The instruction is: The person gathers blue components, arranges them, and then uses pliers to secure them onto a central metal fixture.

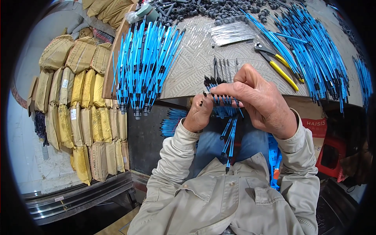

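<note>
My left hand (199,114) is closed at the table's front edge, its thumb and finger pinched by a small black tip (201,103). Close on the right, my right hand (263,101) is bent, its index fingertip meeting the left thumb. A sliver of silvery metal (208,93) shows where the fingertips meet. Between and under the hands lies a bunch of thin blue rods with black ends (231,135), partly hidden by the fingers and hanging over my lap. Several dark thin rods (226,66) point away from the hands across the table. What the right fingers grip is mostly hidden.
Bundles of blue rods lie on the table at left (147,62) and right (321,51). Yellow-handled pliers (280,68), a pile of silver pins (233,33) and dark grey fittings (211,9) lie beyond my hands. Wrapped packages (80,105) are stacked far left.
</note>
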Tool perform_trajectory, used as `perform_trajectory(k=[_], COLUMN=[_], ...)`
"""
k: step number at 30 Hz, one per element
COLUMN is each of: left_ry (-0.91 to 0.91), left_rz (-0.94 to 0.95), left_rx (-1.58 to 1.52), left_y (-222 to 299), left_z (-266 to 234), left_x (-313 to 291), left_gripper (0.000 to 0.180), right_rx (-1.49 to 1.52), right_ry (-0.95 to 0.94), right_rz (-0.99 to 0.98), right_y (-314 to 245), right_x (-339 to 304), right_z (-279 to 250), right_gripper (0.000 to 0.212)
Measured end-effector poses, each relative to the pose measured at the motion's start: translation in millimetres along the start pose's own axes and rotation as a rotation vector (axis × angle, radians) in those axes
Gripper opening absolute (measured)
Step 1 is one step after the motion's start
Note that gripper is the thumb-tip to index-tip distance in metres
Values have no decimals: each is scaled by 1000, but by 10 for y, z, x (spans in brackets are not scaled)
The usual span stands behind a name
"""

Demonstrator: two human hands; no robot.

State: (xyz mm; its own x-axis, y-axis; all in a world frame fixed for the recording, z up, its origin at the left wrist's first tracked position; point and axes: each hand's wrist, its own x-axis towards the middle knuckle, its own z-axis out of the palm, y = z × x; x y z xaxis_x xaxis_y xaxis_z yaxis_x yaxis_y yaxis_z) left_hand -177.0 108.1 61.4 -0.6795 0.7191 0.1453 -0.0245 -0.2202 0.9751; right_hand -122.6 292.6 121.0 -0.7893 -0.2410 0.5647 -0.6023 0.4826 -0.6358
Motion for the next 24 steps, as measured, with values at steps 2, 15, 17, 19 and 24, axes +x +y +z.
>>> perform_trajectory(k=[2, 15, 17, 19, 24], left_ry=[33, -15, -6, 32, 51], left_rz=[30, -28, -3, 28, -13], left_rx=[16, 151, 123, 93, 187], left_y=[-146, -51, -83, -102, -25], left_z=[-79, 92, 106, 100, 108], left_x=[-20, 75, 79, 80, 83], left_gripper=[66, 30, 26, 20, 20], right_rx=[-23, 283, -84, -281, -63], right_ry=[14, 405, 125, -17, -39], right_rz=[-16, 297, 78, -20, -74], right_y=[-17, 377, 837, 1009, 1257], right_x=[1, 19, 9, -87, 184], right_z=[4, -189, -39, 291, 196], right_gripper=[50, 36, 37, 38, 27])
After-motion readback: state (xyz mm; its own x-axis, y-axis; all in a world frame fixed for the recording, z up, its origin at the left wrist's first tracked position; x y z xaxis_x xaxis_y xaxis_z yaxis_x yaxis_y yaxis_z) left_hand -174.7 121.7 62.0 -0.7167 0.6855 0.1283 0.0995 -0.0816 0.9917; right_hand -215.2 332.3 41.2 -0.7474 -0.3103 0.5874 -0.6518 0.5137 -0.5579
